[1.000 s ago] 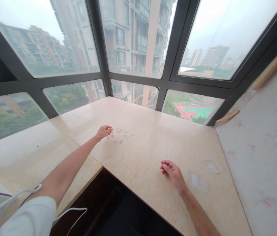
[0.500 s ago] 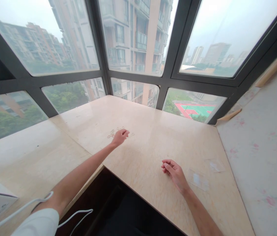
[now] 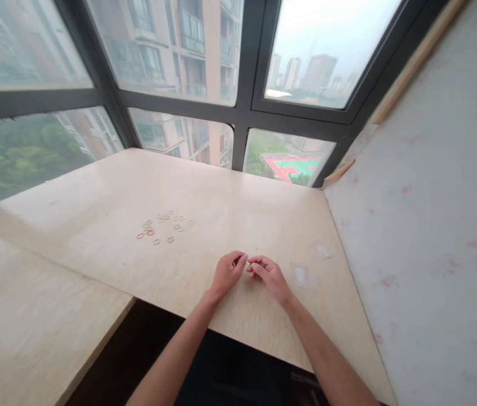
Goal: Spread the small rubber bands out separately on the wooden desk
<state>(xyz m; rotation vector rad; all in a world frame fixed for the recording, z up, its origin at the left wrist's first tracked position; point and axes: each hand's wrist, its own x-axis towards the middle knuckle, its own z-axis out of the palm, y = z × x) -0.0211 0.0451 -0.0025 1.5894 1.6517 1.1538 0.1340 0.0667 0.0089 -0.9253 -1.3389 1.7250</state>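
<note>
Both hands meet low over the tabletop, fingertips almost touching. My left hand (image 3: 226, 275) is closed in a pinch; whatever lies between its fingers is too small to make out. Facing it, my right hand (image 3: 269, 278) has its thumb pressed to its curled fingers, and any thing in them is hidden. Several small thin rings (image 3: 157, 242), some reddish and some pale or greenish, lie scattered on the table to the left of my hands.
Just right of my right hand lies a transparent plastic packet (image 3: 300, 274), with another packet (image 3: 322, 249) beyond it. The pale tabletop (image 3: 95, 242) ends at windows behind and at a flowered wall (image 3: 424, 225) on the right. A dark gap opens below the front edge.
My left hand has left the scattered rings and come right, up to my right hand. The camera view has turned to the right. My right hand stays pinched near the packets.
</note>
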